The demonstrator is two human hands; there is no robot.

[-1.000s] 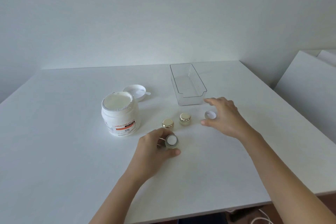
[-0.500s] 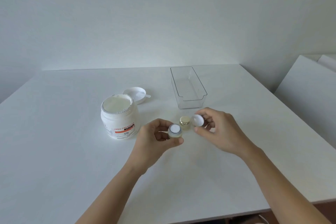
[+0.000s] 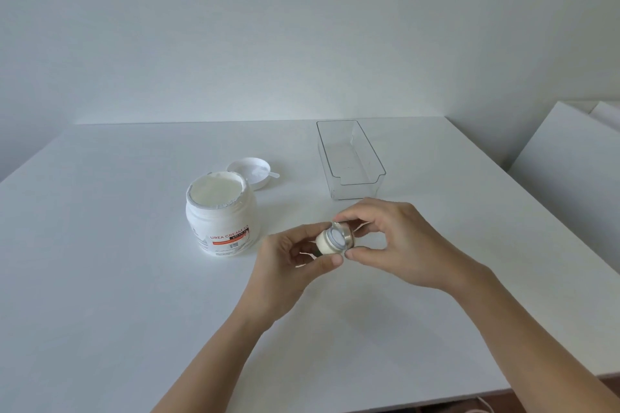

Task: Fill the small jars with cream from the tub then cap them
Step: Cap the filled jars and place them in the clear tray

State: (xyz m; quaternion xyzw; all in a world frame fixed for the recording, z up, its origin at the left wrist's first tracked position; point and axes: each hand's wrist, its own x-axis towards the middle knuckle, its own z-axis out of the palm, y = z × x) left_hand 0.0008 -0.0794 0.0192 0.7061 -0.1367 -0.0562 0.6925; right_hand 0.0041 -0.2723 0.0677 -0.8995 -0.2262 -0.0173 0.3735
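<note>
My left hand [image 3: 291,258] grips a small cream-filled jar [image 3: 326,243], lifted off the table and tilted with its mouth toward my right hand. My right hand [image 3: 391,241] pinches a round metallic cap [image 3: 341,237] with a white liner against the jar's mouth. The big white cream tub [image 3: 219,213] stands open to the left, full of cream. Behind it lies its white lid [image 3: 250,171], upside down, with a small white spatula [image 3: 272,174] resting in it. The other small jars are hidden behind my hands.
A clear plastic tray [image 3: 350,161] sits at the back right of the white table [image 3: 134,278]. A white panel [image 3: 570,161] stands past the table's right edge. The near table edge runs just under my forearms.
My right hand picked the cap up from the table and brought it to the jar. My left hand lifted the jar and tilted it toward the cap.
</note>
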